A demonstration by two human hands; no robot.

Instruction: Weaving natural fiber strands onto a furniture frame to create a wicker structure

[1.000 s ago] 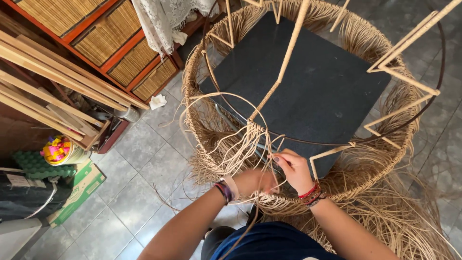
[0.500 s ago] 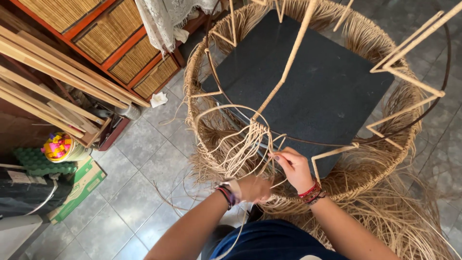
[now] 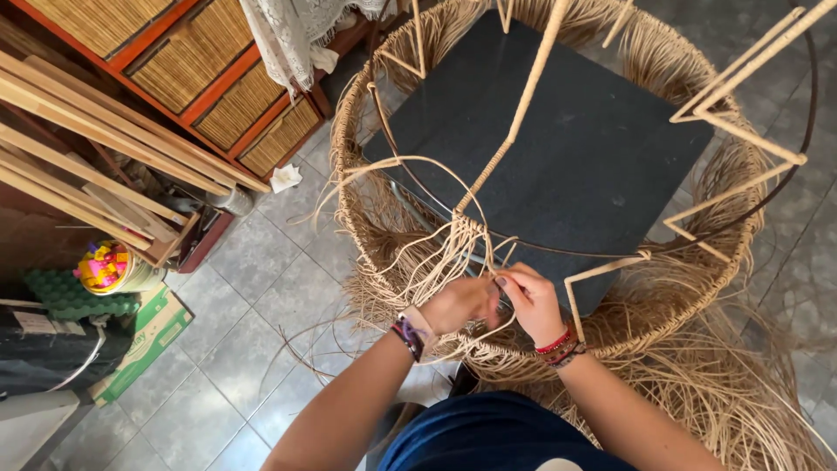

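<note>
A round wire frame [image 3: 789, 183] wrapped in pale cord stands over a black square board [image 3: 575, 148], with a fringe of loose straw-coloured fibres [image 3: 697, 349] hanging off its near rim. My left hand [image 3: 460, 303] and my right hand [image 3: 534, 301] meet at the near rim, both pinching a bundle of cord strands [image 3: 445, 249] that loops up to a wrapped diagonal rod [image 3: 514, 113]. Bracelets sit on both wrists.
Wicker-front drawers in a red frame [image 3: 222, 92] stand at the upper left, with long wooden slats [image 3: 96, 148] leaning beside them. A white lace cloth [image 3: 288, 35] hangs there. A cup of coloured bits [image 3: 105, 266] and a cardboard box [image 3: 144, 336] lie on the tiled floor.
My left hand has moved right along the rim and closed against my right hand. The big loop of cord strands has been drawn smaller.
</note>
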